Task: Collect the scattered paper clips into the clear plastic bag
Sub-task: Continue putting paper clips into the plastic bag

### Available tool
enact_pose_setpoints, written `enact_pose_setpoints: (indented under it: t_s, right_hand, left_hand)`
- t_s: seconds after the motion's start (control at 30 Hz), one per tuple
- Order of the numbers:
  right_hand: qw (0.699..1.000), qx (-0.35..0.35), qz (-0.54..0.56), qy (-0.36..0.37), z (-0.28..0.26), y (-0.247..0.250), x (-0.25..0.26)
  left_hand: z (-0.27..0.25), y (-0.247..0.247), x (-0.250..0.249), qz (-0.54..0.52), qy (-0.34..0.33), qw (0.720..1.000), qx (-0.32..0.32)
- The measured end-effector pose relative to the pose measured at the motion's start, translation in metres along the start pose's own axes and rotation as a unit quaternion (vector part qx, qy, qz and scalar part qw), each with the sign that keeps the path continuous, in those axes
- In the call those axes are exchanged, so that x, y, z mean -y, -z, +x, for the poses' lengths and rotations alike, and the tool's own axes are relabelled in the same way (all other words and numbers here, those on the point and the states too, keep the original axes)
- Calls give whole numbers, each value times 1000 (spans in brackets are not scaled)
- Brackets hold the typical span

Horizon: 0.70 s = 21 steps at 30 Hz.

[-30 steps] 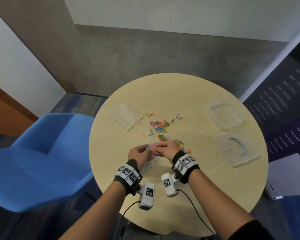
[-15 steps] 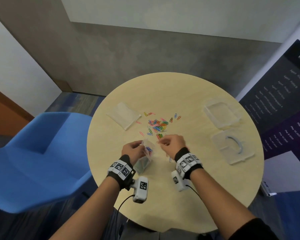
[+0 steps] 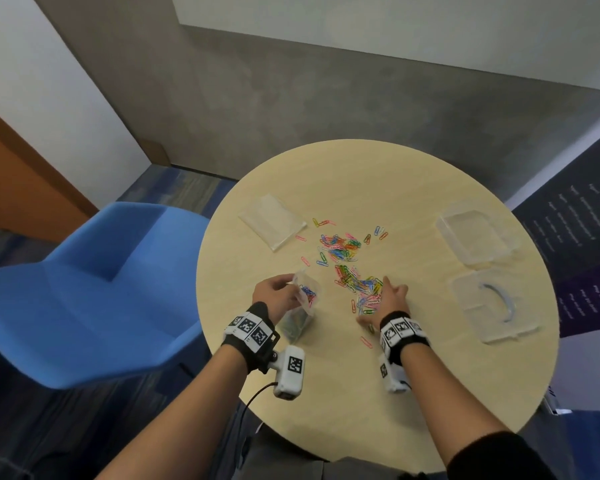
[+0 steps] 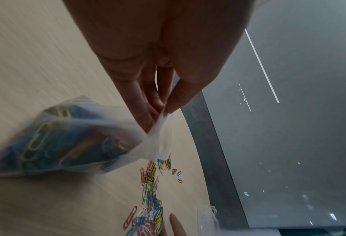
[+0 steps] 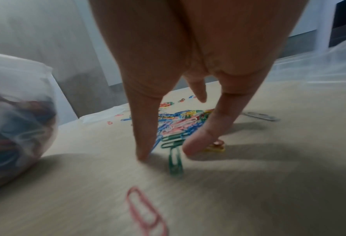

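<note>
Coloured paper clips (image 3: pixel 349 268) lie scattered across the middle of the round wooden table (image 3: pixel 413 393). My left hand (image 3: pixel 274 296) pinches the rim of a clear plastic bag (image 3: pixel 300 313), part full of clips; the pinch shows in the left wrist view, where the bag (image 4: pixel 70 140) sags onto the table. My right hand (image 3: pixel 383 303) lies spread over the near end of the clip pile. In the right wrist view its fingertips (image 5: pixel 143 153) touch the table around a green clip (image 5: pixel 175 161), fingers straight. A pink clip (image 5: pixel 145 212) lies nearer.
A second, flat clear bag (image 3: pixel 274 221) lies at the table's back left. A clear plastic box (image 3: pixel 471 237) and its lid (image 3: pixel 492 306) sit at the right. A blue chair (image 3: pixel 84 289) stands left of the table.
My hands have parted. The right hand left the bag's mouth and moved right onto the clip pile, fingers spread. The left hand drew the bag a little to the left.
</note>
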State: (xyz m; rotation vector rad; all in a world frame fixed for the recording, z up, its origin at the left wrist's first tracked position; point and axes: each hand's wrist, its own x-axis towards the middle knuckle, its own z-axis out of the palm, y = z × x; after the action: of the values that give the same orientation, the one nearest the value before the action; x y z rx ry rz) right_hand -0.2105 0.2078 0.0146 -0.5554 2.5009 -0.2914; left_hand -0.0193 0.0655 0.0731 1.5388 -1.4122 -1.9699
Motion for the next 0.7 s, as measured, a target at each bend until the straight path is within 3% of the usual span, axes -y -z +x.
enact_pose_setpoints:
  t_s: [0.23, 0.33, 0.43, 0.53, 0.6, 0.7]
  right_hand:
    - [985, -30, -112, 126, 21, 4, 16]
    - [985, -40, -102, 131, 22, 10, 15]
    - [995, -49, -13, 89, 27, 18, 1]
    - [983, -59, 170, 22, 23, 26, -12]
    - [925, -5, 378, -31, 13, 33, -11]
    - [780, 122, 613, -18, -3, 43, 7]
  left_hand:
    - [-1, 2, -5, 9, 5, 1000, 1]
    - [-1, -2, -7, 25, 8, 1000, 5]
    - [0, -6, -7, 34, 11, 999, 8]
    - [1, -11, -5, 36, 14, 999, 12]
    - [1, -16, -5, 31, 15, 999, 15]
    - [0, -23, -6, 27, 20, 999, 19]
